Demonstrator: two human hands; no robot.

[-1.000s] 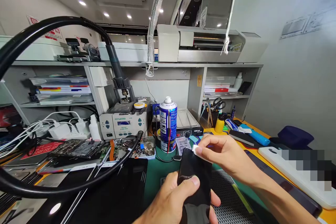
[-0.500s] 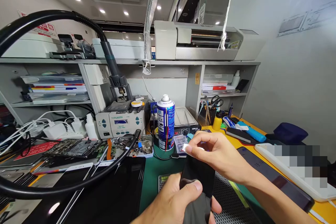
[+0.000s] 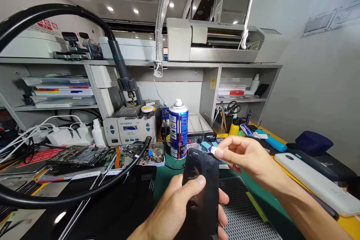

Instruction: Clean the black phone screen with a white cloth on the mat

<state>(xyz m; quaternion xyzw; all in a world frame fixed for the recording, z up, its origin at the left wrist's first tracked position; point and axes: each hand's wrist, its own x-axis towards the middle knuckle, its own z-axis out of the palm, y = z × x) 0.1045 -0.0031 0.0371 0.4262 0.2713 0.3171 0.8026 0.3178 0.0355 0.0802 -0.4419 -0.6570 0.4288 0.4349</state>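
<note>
A black smartphone (image 3: 204,202), tilted up with its dark, smudged screen toward me, lies in my left hand (image 3: 180,202). The thumb rests on the glass and the fingertips wrap round the right edge. My right hand (image 3: 244,157) pinches a small white piece (image 3: 214,150), perhaps a folded wipe, at the phone's upper right corner. Whether that piece touches the phone I cannot tell. Under the phone, a grey perforated mat (image 3: 242,210) lies on the green work mat (image 3: 264,191).
Behind the phone stands a blue spray can (image 3: 179,129). A black hose (image 3: 84,197) loops across the left, over dark screens (image 3: 120,202) and a tray of small parts (image 3: 152,153). A soldering station (image 3: 131,129) stands at the back. A white phone (image 3: 315,183) lies at right.
The phone has moved slightly left and tilted so more of its screen shows. My right hand, with the white piece, has shifted right toward the phone's upper right corner.
</note>
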